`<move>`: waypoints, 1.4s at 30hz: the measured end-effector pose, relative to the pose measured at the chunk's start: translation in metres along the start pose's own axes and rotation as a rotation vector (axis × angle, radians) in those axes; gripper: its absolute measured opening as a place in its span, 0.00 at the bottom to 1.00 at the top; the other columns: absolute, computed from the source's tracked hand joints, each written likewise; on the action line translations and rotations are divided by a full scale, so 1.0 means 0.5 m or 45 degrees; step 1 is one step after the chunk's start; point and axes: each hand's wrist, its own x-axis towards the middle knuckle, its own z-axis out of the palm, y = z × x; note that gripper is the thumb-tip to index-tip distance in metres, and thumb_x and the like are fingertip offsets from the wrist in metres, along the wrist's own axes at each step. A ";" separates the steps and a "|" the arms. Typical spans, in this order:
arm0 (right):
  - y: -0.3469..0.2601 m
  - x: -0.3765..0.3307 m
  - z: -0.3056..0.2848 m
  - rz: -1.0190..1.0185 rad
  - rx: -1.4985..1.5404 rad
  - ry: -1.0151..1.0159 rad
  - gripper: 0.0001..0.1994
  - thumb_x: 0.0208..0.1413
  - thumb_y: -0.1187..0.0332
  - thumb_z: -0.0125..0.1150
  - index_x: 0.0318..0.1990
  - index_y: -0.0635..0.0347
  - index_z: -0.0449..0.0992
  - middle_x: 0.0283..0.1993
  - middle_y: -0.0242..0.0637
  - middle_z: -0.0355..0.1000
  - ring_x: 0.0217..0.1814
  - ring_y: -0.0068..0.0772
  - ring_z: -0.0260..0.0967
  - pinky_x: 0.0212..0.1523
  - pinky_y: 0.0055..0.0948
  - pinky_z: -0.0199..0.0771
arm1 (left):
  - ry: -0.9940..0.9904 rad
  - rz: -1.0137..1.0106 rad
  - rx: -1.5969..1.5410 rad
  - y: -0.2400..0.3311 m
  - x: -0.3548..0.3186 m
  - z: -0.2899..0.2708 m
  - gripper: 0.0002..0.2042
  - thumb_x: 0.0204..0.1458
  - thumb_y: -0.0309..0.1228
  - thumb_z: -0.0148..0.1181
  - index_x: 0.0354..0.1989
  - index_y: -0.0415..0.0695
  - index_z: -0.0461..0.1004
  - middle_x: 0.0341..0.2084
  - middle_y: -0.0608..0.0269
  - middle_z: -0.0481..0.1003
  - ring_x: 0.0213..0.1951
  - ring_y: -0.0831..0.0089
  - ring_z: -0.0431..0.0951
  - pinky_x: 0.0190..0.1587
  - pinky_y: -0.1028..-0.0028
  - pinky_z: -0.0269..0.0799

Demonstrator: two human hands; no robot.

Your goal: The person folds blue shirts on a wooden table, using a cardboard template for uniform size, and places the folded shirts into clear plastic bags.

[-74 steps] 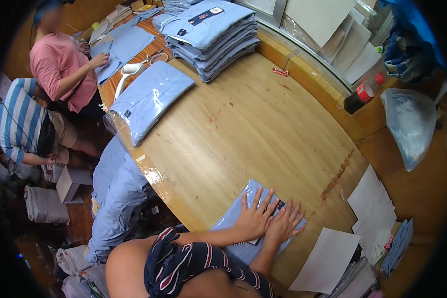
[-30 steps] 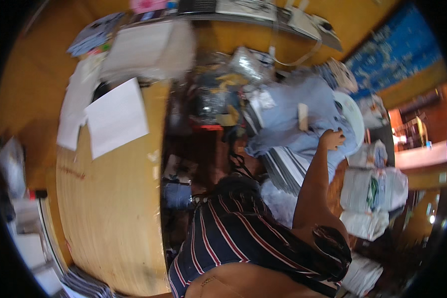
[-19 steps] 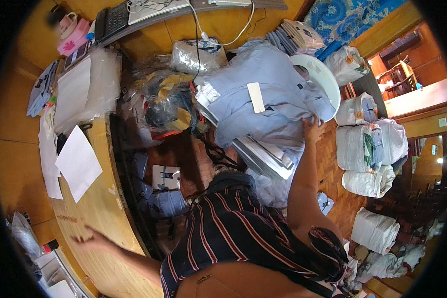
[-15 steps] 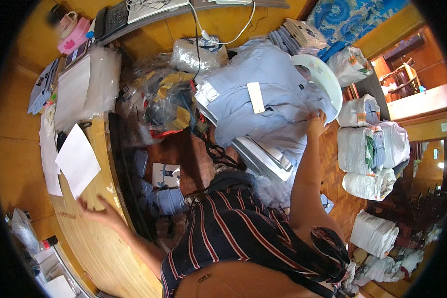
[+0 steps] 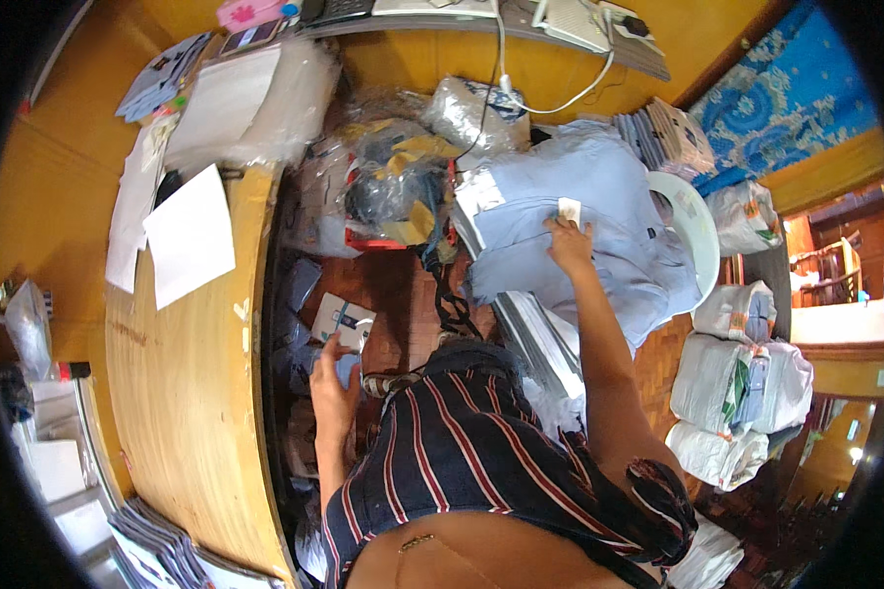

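Note:
My right hand (image 5: 569, 244) rests on a light-blue shirt (image 5: 599, 182) spread on top of a pile. Its fingers are apart and touch the lower end of a white tag (image 5: 569, 208), covering part of it. My left hand (image 5: 334, 383) is raised left of my body, holding nothing, with its fingers loosely bent and apart. Just beyond its fingertips, lower down, lies a white flat package with a dark band (image 5: 344, 322). A stack of folded, packed garments (image 5: 540, 344) sits below the shirt's near edge. A pale round plastic rim (image 5: 699, 231) shows behind the shirt's right side.
A wooden table (image 5: 192, 393) on the left bears white paper sheets (image 5: 194, 236) and clear plastic sleeves (image 5: 295, 88). A red crate (image 5: 373, 241) of plastic wrap stands between the table and the shirt. White wrapped bundles (image 5: 702, 378) line the right. Cables hang from the far shelf (image 5: 403, 22).
My right hand has moved from the shirt's right edge leftward to the tag. My left hand has come off the table's side toward my body. The view has shifted left.

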 end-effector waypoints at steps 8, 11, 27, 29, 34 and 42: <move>-0.303 -0.022 -0.081 -1.376 0.063 -0.717 0.14 0.33 0.64 0.62 0.33 0.53 0.75 0.37 0.41 0.68 0.43 0.41 0.64 0.43 0.34 0.64 | 0.030 -0.157 0.039 -0.002 -0.079 -0.034 0.32 0.33 0.23 0.63 0.52 0.41 0.59 0.42 0.50 0.67 0.45 0.57 0.66 0.48 0.66 0.61; -0.495 -0.173 -0.257 -1.932 0.791 -1.084 0.09 0.43 0.67 0.56 0.30 0.64 0.70 0.33 0.43 0.67 0.37 0.38 0.65 0.39 0.32 0.63 | 0.193 0.070 0.107 0.054 -0.059 -0.073 0.35 0.32 0.28 0.64 0.53 0.41 0.56 0.46 0.48 0.63 0.49 0.53 0.61 0.52 0.66 0.57; -1.034 0.222 -0.220 -0.745 0.817 0.188 0.37 0.33 0.54 0.67 0.53 0.57 0.60 0.52 0.51 0.61 0.50 0.46 0.62 0.52 0.37 0.59 | 1.689 -0.044 -0.865 0.079 -0.272 -0.600 0.10 0.47 0.29 0.51 0.35 0.37 0.67 0.29 0.57 0.71 0.29 0.74 0.72 0.32 0.77 0.68; -1.072 0.222 -0.216 -0.609 0.908 0.245 0.42 0.32 0.56 0.68 0.55 0.65 0.52 0.54 0.49 0.59 0.55 0.44 0.58 0.54 0.34 0.56 | 1.744 -0.091 -0.724 0.025 -0.280 -0.703 0.11 0.48 0.31 0.49 0.36 0.37 0.68 0.29 0.58 0.72 0.28 0.75 0.72 0.32 0.77 0.68; -1.182 0.167 -0.219 -0.341 1.237 -0.004 0.29 0.34 0.73 0.67 0.47 0.68 0.63 0.44 0.49 0.68 0.46 0.41 0.66 0.47 0.30 0.63 | 1.759 -0.910 0.369 -0.239 -0.377 -0.920 0.13 0.45 0.32 0.49 0.36 0.37 0.71 0.29 0.48 0.73 0.33 0.62 0.74 0.36 0.69 0.67; -1.199 0.244 -0.397 -0.773 1.435 -1.026 0.10 0.48 0.72 0.56 0.39 0.54 0.67 0.22 0.26 0.63 0.13 0.13 0.53 0.10 0.10 0.54 | 1.410 -1.438 0.467 -0.592 -0.558 -0.816 0.13 0.43 0.34 0.52 0.38 0.48 0.73 0.33 0.49 0.73 0.39 0.54 0.72 0.40 0.62 0.66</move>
